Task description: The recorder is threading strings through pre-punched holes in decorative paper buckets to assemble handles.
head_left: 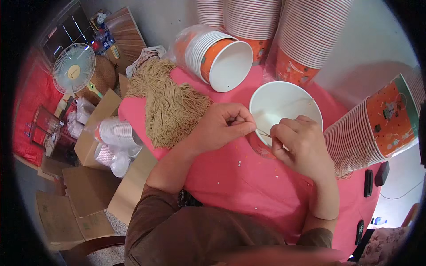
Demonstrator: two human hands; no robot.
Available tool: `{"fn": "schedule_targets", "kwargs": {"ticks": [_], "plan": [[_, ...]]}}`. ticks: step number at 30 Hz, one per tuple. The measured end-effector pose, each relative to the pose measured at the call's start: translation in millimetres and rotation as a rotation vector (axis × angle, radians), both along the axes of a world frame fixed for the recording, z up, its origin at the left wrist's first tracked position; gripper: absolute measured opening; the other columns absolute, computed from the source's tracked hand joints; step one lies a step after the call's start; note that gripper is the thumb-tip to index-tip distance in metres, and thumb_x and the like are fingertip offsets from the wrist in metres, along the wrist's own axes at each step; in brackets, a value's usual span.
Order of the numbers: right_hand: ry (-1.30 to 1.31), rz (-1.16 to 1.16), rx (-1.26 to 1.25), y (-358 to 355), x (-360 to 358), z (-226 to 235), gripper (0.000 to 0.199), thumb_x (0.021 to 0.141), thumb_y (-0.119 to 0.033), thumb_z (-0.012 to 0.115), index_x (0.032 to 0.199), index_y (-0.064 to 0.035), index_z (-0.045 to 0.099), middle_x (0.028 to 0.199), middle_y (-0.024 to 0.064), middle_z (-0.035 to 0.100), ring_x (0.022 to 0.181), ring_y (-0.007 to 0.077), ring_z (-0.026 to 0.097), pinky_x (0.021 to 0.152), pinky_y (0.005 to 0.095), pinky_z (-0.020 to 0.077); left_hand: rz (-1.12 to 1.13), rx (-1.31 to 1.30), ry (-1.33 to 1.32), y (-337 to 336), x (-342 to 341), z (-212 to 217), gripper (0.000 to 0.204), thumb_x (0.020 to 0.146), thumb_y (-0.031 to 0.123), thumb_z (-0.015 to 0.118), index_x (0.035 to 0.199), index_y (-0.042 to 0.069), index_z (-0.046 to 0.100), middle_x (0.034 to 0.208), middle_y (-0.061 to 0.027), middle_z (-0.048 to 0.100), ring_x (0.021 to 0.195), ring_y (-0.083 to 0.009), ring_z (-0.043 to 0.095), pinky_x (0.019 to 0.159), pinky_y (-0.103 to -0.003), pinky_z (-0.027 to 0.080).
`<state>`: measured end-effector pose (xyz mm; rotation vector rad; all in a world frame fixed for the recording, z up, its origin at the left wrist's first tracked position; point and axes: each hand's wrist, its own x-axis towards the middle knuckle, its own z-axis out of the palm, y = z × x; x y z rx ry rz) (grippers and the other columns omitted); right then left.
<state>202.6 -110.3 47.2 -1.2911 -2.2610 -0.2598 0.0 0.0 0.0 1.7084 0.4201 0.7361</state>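
In front of me an orange paper bucket with a white inside [290,99] stands on the pink tablecloth. My left hand [226,126] is at its left rim, thumb and forefinger pinched together on a thin tan cord. Over the near rim, my right hand [299,139] has curled fingers on the same cord. A short piece of it shows between the hands. Whether the cord passes through the bucket wall is hidden behind my fingers. To the left lies a big bundle of tan cords [175,106], close to my left forearm.
Nested buckets lie tilted at the back [230,64], and tall bucket stacks [315,31] rise behind. Another leaning stack [368,122] is at the right, with cords hanging below. Black objects [368,182] lie near the right table edge. Cardboard boxes [91,190] and a fan [74,68] stand left.
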Motion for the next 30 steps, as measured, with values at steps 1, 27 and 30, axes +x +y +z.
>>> {"fn": "schedule_targets", "kwargs": {"ticks": [1,27,30], "plan": [[0.006,0.014,-0.013,0,1,0,0.015,0.07,-0.009,0.068,0.08,-0.0066,0.056,0.07,0.0081,0.058,0.059,0.0288,0.059,0.059,0.0397,0.0466,0.0,-0.012,-0.015,0,0,-2,0.006,0.091,0.007,0.069,0.088,0.003,0.066,0.068,0.011,0.045,0.062,0.0009,0.039,0.055,-0.019,0.033],[0.124,0.035,0.102,3,-2,-5,0.015,0.076,-0.01,0.07,0.083,-0.007,0.057,0.07,0.0085,0.056,0.057,0.0291,0.057,0.055,0.0397,0.0455,0.209,0.793,-0.179,-13,17,1,0.017,0.073,0.006,0.078,0.087,0.007,0.069,0.092,-0.0039,0.062,0.087,-0.0231,0.058,0.078,-0.035,0.046],[0.132,0.046,0.098,3,-3,-5,0.015,0.077,-0.011,0.07,0.084,-0.0071,0.057,0.07,0.0084,0.056,0.059,0.0286,0.058,0.057,0.0396,0.0459,0.23,0.782,-0.189,-14,17,1,0.017,0.071,0.005,0.078,0.085,0.007,0.068,0.088,-0.0044,0.062,0.086,-0.0238,0.057,0.078,-0.036,0.045]]}}
